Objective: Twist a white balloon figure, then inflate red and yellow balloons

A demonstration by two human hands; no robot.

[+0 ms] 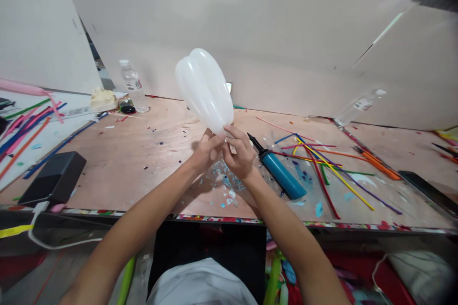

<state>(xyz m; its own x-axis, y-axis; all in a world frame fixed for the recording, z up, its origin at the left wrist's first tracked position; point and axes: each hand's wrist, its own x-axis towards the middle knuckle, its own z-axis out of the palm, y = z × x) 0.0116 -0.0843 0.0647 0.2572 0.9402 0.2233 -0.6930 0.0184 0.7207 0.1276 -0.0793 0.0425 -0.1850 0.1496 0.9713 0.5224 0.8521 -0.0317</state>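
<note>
A white inflated balloon [205,88], shaped into several long lobes side by side, stands up above the table in front of me. My left hand [208,151] is closed at its lower end, the fingers pinching around the base. From the other side my right hand [239,152] grips the same base, thumb and fingers pressed close to the left hand's. Fingers cover the bottom tip, so any knot there is hidden. Just right of my right hand lies a blue hand pump [281,171] with a black nozzle. Blue and white scraps [229,190] are scattered below the hands.
Uninflated balloons [322,167] in several colours spread to the right, near orange-handled pliers [379,162] and a phone [429,190]. A black box [53,178] stands at front left. Plastic bottles [132,86] stand left and lean right against the white partition [286,47].
</note>
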